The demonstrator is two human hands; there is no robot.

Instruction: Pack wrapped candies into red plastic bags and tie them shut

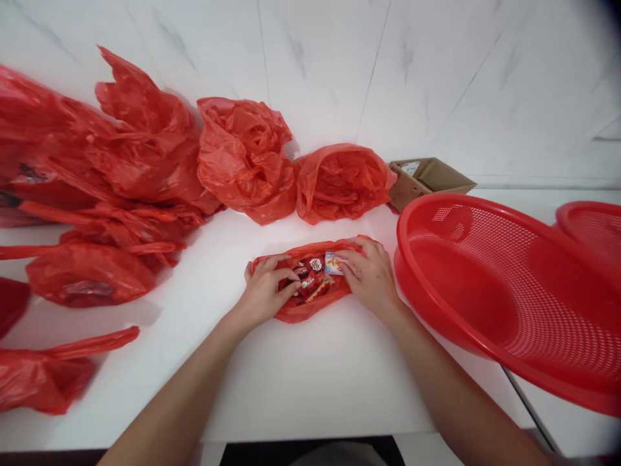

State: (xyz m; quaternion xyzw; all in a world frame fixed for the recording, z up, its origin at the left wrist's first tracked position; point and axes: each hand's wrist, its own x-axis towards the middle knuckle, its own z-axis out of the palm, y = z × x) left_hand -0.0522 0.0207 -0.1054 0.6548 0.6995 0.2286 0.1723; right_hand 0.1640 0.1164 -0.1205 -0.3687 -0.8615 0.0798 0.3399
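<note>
A small red plastic bag lies open on the white table in front of me, with several wrapped sweets showing in its mouth. My left hand grips the bag's left edge, fingers curled into the opening. My right hand holds the bag's right edge, its fingers closed on the plastic beside a small light-coloured packet.
Several red plastic bags stand and lie along the back and left of the table. A large red perforated basket sits tilted at the right, a second basket behind it. A small cardboard box stands by the wall.
</note>
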